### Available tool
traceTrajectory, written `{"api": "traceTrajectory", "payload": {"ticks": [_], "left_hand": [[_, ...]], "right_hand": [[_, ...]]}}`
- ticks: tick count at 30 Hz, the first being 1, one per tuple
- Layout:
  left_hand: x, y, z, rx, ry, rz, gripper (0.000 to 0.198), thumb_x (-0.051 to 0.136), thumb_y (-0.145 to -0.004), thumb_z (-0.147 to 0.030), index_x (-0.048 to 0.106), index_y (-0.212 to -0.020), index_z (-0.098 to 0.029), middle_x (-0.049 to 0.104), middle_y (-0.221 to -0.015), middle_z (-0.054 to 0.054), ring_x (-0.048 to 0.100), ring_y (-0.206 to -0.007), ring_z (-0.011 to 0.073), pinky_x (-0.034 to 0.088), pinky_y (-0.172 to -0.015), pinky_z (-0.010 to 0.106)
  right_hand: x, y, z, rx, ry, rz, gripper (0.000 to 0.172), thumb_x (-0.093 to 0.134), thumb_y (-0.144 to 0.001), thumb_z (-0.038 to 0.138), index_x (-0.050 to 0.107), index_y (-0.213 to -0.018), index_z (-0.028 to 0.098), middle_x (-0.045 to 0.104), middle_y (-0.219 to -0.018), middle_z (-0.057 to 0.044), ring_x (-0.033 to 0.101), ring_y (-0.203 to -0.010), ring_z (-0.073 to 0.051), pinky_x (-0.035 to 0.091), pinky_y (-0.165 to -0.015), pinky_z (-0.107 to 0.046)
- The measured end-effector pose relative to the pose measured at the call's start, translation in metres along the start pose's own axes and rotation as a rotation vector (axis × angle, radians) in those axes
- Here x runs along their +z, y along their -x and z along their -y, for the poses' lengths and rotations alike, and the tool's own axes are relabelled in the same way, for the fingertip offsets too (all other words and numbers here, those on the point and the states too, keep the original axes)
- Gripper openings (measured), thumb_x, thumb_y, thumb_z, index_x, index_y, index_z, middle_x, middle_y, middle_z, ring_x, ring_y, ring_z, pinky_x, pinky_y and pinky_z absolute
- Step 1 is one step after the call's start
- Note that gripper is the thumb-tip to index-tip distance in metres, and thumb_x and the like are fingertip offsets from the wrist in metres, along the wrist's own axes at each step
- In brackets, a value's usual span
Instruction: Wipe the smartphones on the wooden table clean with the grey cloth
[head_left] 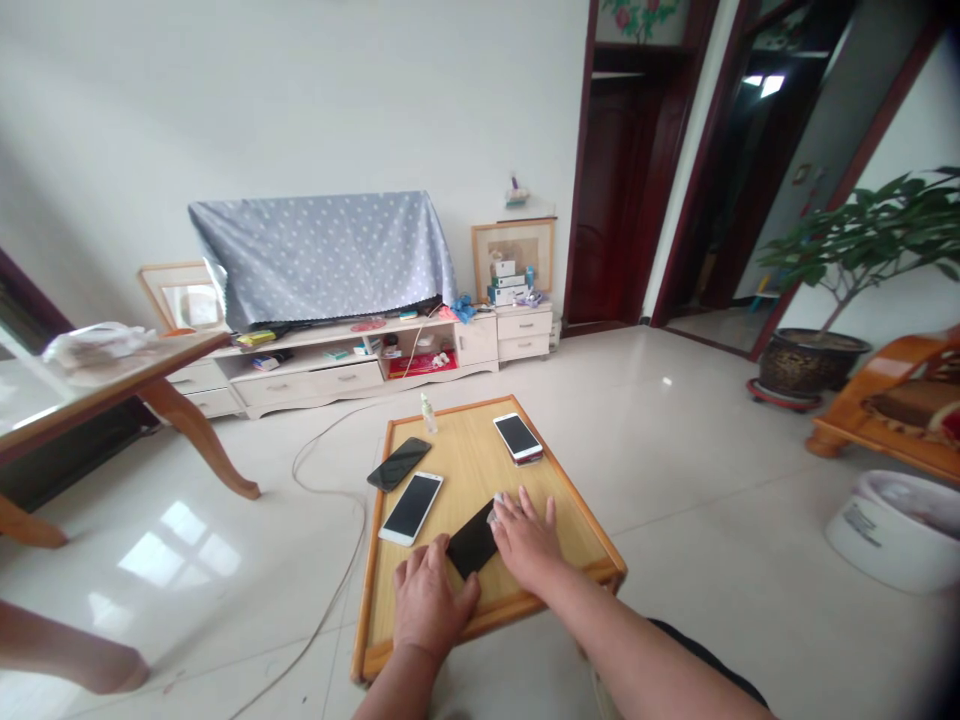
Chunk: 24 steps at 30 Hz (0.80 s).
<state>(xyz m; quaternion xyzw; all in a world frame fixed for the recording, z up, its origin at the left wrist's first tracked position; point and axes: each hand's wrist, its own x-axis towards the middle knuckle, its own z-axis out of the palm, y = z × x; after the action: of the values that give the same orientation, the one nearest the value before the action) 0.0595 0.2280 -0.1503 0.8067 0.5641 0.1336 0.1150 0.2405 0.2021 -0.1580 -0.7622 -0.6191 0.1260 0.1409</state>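
Observation:
A low wooden tray table (570, 520) stands on the floor in front of me. My left hand (426, 592) lies on its near edge, thumb against the lower corner of a black phone (471, 545). My right hand (525, 535) rests flat beside that phone's right side, fingers stretched out, with a small pale wad under the fingertips at the phone's top corner. Farther out lie a white phone (411, 508), a dark phone (399, 463) overhanging the left rim, and a white-and-red phone (518, 438). A small clear bottle (428, 414) stands at the far edge.
A cable (330, 600) snakes over the tiles left of the tray. A wooden table leg (196, 428) rises at left. A white TV cabinet (337, 370) lines the far wall. A potted plant (817, 350), a wooden seat (892, 400) and a white basin (896, 525) stand at right.

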Motion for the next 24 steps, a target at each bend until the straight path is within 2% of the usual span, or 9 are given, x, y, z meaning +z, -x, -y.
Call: {"api": "traceTrajectory", "payload": {"ticks": [3, 7, 9, 11, 14, 16, 18, 22, 24], "left_hand": [[-0.003, 0.003, -0.004, -0.005, -0.015, -0.022, 0.056, 0.064, -0.077, -0.037, 0.054, -0.130, -0.020, 0.066, -0.124, 0.011, 0.054, -0.123, 0.0260, 0.028, -0.110, 0.040], [-0.004, 0.004, -0.006, 0.000, -0.015, -0.043, 0.055, 0.062, -0.079, -0.041, 0.055, -0.129, -0.019, 0.066, -0.124, 0.012, 0.054, -0.123, 0.0269, 0.029, -0.109, 0.040], [-0.003, 0.004, -0.006, 0.005, -0.018, -0.051, 0.054, 0.061, -0.080, -0.042, 0.055, -0.128, -0.019, 0.066, -0.123, 0.012, 0.055, -0.122, 0.0272, 0.030, -0.108, 0.040], [-0.003, 0.004, -0.006, 0.008, -0.024, -0.060, 0.054, 0.062, -0.078, -0.040, 0.055, -0.128, -0.019, 0.066, -0.122, 0.012, 0.055, -0.122, 0.0271, 0.030, -0.108, 0.040], [-0.001, 0.004, -0.007, 0.011, -0.025, -0.075, 0.054, 0.063, -0.076, -0.036, 0.055, -0.127, -0.019, 0.067, -0.122, 0.011, 0.055, -0.122, 0.0267, 0.029, -0.108, 0.040], [0.000, 0.004, -0.007, 0.012, -0.020, -0.080, 0.054, 0.063, -0.076, -0.035, 0.055, -0.127, -0.019, 0.067, -0.122, 0.011, 0.055, -0.122, 0.0267, 0.029, -0.108, 0.041], [0.002, 0.004, -0.004, 0.016, -0.014, -0.080, 0.054, 0.064, -0.076, -0.036, 0.055, -0.127, -0.019, 0.067, -0.121, 0.011, 0.055, -0.122, 0.0268, 0.029, -0.108, 0.041], [0.006, 0.002, 0.001, 0.021, -0.002, -0.054, 0.057, 0.063, -0.075, -0.033, 0.053, -0.129, -0.020, 0.066, -0.123, 0.011, 0.054, -0.123, 0.0259, 0.029, -0.108, 0.040], [0.005, 0.002, 0.001, 0.016, -0.005, -0.045, 0.058, 0.063, -0.074, -0.031, 0.053, -0.130, -0.020, 0.066, -0.124, 0.011, 0.053, -0.124, 0.0255, 0.029, -0.109, 0.039]], "right_hand": [[-0.006, 0.002, -0.003, 0.041, 0.025, 0.011, 0.057, 0.013, -0.105, 0.044, 0.034, -0.155, 0.028, 0.029, -0.162, -0.001, 0.003, -0.153, -0.029, -0.012, -0.115, -0.065], [-0.001, 0.028, 0.011, -0.178, -0.038, 0.046, 0.056, 0.015, -0.105, 0.046, 0.035, -0.154, 0.031, 0.033, -0.161, -0.001, 0.010, -0.153, -0.027, -0.012, -0.118, -0.060], [-0.001, 0.034, 0.012, -0.236, -0.057, 0.050, 0.055, 0.015, -0.105, 0.046, 0.039, -0.152, 0.033, 0.036, -0.159, 0.000, 0.010, -0.153, -0.027, -0.012, -0.118, -0.060], [-0.005, 0.030, 0.004, -0.175, -0.039, 0.042, 0.054, 0.015, -0.105, 0.045, 0.040, -0.152, 0.033, 0.037, -0.159, 0.001, 0.007, -0.153, -0.028, -0.013, -0.117, -0.062], [-0.013, 0.016, -0.012, -0.001, 0.022, 0.007, 0.056, 0.013, -0.105, 0.044, 0.037, -0.154, 0.030, 0.033, -0.160, 0.000, 0.001, -0.153, -0.028, -0.016, -0.115, -0.063], [-0.014, 0.013, -0.016, 0.034, 0.047, -0.013, 0.057, 0.014, -0.105, 0.044, 0.036, -0.155, 0.027, 0.031, -0.161, -0.002, -0.001, -0.153, -0.028, -0.017, -0.115, -0.063], [-0.010, 0.019, -0.008, -0.024, 0.036, -0.006, 0.058, 0.015, -0.105, 0.046, 0.035, -0.155, 0.026, 0.030, -0.161, -0.003, 0.000, -0.153, -0.029, -0.017, -0.115, -0.062], [0.002, 0.044, 0.015, -0.278, -0.062, 0.027, 0.057, 0.013, -0.105, 0.049, 0.037, -0.153, 0.030, 0.033, -0.160, -0.001, 0.008, -0.153, -0.026, -0.014, -0.118, -0.059], [0.002, 0.047, 0.018, -0.343, -0.087, 0.034, 0.057, 0.011, -0.106, 0.049, 0.039, -0.152, 0.032, 0.034, -0.160, 0.001, 0.008, -0.153, -0.025, -0.014, -0.118, -0.059]]}}
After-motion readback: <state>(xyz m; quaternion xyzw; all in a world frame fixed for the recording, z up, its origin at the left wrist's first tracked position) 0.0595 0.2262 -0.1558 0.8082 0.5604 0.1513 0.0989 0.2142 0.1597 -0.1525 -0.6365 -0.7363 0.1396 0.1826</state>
